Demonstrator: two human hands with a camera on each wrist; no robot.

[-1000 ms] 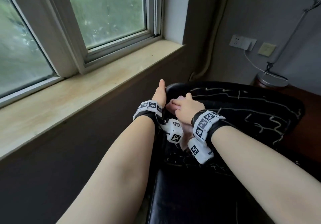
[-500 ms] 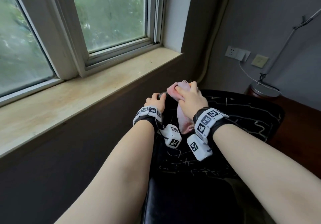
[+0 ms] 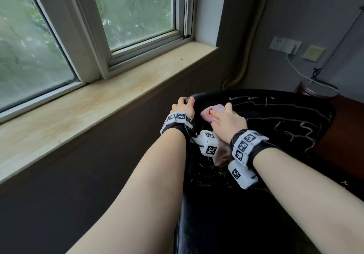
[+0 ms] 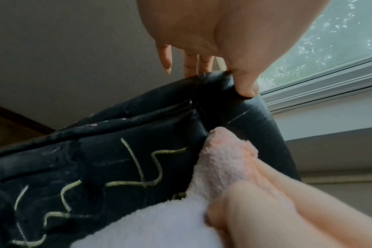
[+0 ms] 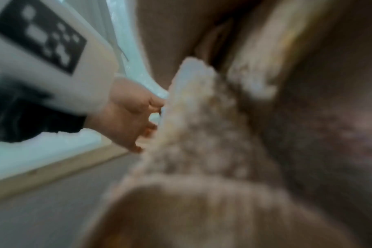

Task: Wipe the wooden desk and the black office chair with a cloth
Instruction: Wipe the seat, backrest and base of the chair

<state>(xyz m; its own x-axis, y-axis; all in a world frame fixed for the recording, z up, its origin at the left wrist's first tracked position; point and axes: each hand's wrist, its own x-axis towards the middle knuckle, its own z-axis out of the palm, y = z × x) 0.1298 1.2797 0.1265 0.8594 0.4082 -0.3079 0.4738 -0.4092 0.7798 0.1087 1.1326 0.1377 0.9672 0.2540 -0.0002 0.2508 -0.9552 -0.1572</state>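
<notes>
Left hand [image 3: 183, 108] grip curls over chair [image 3: 275, 119] back edge; right hand [image 3: 228, 120] grip presses cloth [image 3: 211, 111] onto chair.

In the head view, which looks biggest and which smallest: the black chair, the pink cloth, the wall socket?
1. black chair, by far the largest.
2. pink cloth, partly under the right hand.
3. wall socket; it is farther away, so its rank against the cloth is unsure.

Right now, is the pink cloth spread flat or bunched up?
Bunched up. The cloth sits wadded under the right hand against the black chair, its loose end trailing below the wrist.
</notes>
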